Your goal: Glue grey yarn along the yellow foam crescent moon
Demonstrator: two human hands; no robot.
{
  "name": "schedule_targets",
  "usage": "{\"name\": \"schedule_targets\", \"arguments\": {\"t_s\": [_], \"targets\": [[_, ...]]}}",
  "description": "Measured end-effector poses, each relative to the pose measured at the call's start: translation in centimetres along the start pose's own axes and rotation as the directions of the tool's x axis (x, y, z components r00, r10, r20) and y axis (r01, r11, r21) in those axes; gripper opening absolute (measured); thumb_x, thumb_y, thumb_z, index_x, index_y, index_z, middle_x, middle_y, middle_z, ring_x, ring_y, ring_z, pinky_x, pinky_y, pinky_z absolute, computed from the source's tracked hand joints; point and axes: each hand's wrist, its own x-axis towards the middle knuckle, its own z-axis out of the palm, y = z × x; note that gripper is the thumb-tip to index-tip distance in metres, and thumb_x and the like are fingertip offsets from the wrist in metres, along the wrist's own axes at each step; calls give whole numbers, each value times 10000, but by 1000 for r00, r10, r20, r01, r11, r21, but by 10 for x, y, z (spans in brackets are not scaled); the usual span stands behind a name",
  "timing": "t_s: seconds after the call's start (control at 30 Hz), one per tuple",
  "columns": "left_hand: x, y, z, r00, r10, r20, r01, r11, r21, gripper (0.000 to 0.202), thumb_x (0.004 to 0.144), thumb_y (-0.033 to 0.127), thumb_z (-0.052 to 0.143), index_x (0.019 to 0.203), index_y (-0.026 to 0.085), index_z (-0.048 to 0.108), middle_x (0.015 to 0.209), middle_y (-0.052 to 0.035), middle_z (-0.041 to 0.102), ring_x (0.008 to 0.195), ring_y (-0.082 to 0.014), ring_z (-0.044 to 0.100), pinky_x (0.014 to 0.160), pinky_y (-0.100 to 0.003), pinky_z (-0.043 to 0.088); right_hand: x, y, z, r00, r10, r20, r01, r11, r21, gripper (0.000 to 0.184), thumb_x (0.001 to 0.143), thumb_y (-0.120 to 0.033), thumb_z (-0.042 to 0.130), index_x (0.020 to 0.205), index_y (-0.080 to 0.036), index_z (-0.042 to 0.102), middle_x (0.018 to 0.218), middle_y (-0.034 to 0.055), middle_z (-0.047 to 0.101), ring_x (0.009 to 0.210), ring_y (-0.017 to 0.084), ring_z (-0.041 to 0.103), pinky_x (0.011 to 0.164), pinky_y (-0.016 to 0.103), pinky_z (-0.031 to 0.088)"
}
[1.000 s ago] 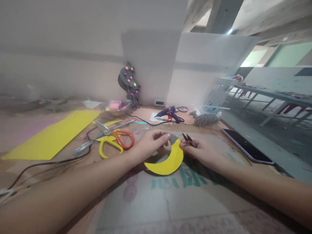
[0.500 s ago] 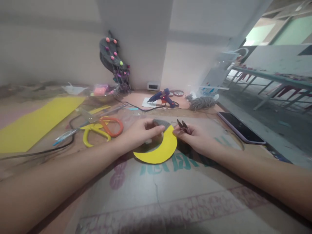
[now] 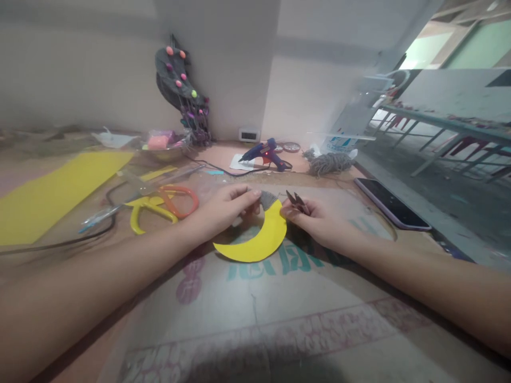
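A yellow crescent moon point(image 3: 255, 242), cut from card or felt, hangs between my hands, its upper end wrapped in grey yarn point(image 3: 269, 199). My left hand point(image 3: 241, 203) is closed, thumb and fingers pinching at the yarn-wrapped tip. In my right hand point(image 3: 305, 214) is a small pair of dark-bladed snips point(image 3: 296, 202), blades pointing up and slightly apart. The right fingertips are at the crescent's right edge, and I cannot tell whether they also pinch yarn.
Scissors point(image 3: 179, 201) with orange and yellow handles lie left, near a yellow sheet point(image 3: 59, 191). Behind stand a blue glue gun point(image 3: 261, 153), a grey yarn bundle point(image 3: 329, 164) and a grey crescent decorated with small balls point(image 3: 171, 80). A phone point(image 3: 393, 203) lies right.
My left thumb has drawn back left from the crescent, baring more of the grey yarn wrap. The right hand still holds the snips. The whole view has shifted slightly.
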Motion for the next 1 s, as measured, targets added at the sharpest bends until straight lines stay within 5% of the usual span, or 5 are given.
{"name": "schedule_targets", "arguments": {"t_s": [0.6,1.0], "targets": [[2,0,4,996,-86,20,88,989,-117,302,862,370,578,653,152,573,613,11,560,547,-76,498,525,-196,399,0,-7,0,995,-89,-40,82,983,-165,242,897,-439,520,774,-236,563,667,-2,555,593,161,527,533,296,425],[1,3,6,986,-133,103,155,956,-248,284,885,299,532,648,150,583,590,-6,572,513,-75,497,498,-196,398,0,-7,3,992,-123,-9,121,985,-126,207,915,-371,516,761,-241,560,684,-12,572,593,149,530,529,283,418]]}}
